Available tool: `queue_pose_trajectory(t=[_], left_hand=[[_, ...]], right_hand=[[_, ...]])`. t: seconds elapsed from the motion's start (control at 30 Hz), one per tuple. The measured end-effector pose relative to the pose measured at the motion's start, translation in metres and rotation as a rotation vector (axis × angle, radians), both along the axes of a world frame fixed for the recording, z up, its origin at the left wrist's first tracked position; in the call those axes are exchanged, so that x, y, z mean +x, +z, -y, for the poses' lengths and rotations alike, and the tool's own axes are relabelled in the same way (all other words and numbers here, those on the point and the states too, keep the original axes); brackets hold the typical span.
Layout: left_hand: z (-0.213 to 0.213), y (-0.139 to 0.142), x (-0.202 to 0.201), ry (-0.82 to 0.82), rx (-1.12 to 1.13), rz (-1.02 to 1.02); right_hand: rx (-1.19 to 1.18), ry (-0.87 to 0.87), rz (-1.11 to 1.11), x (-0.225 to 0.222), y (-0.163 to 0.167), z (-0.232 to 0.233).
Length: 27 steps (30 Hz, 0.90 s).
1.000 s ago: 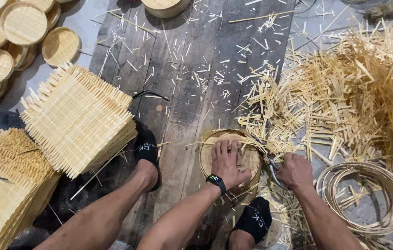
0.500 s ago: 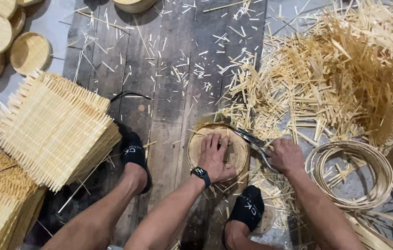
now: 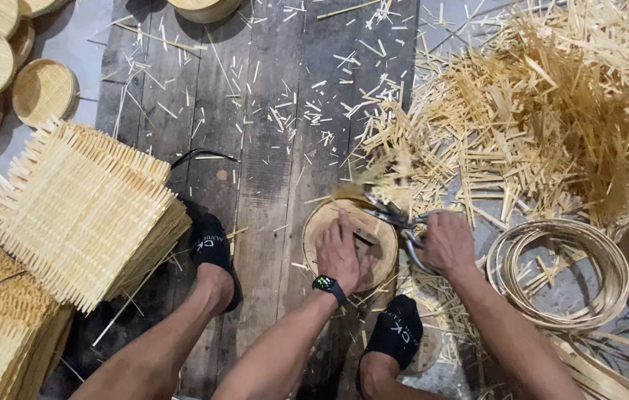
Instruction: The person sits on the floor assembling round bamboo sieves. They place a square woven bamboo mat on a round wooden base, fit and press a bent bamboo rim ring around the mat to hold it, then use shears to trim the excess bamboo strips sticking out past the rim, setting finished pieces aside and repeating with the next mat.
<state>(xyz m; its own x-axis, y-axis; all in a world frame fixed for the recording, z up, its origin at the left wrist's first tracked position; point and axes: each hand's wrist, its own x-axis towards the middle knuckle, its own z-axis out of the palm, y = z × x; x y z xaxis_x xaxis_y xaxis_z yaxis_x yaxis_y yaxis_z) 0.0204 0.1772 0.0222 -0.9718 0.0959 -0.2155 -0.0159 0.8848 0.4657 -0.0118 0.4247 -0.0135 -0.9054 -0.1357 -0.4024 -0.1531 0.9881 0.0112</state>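
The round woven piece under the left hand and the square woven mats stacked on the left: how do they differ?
The round woven piece is a circle with a trimmed edge; the square woven mats are square, with loose strip ends sticking out on all sides. The round piece lies single, pressed down by the left hand while the right hand works shears at its rim; the mats lie stacked and untouched. Both are pale woven bamboo-like strips.

Dark worn plank floor (image 3: 270, 170), grey concrete (image 3: 99, 44) at edges, even light.
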Motion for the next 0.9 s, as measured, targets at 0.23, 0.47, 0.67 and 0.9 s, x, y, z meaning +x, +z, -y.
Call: queue_pose_trajectory(t=[0.23,0.47,0.67,0.9], left_hand=[[0.017,0.012,-0.011,-0.135,0.027,0.022],[0.027,0.008,-0.016,-0.311,0.031,-0.056],[0.012,0.021,-0.014,-0.047,0.036,0.140],[-0.008,0.023,-0.006,-0.002,0.044,0.083]], right_hand=[[0.004,0.045,0.015,-0.006,0.008,-0.012],[-0.025,0.058,-0.184,-0.007,0.000,0.004],[0.004,-0.001,0.026,-0.013,0.000,0.005],[-0.014,0.034,-0.141,-0.008,0.000,0.006]])
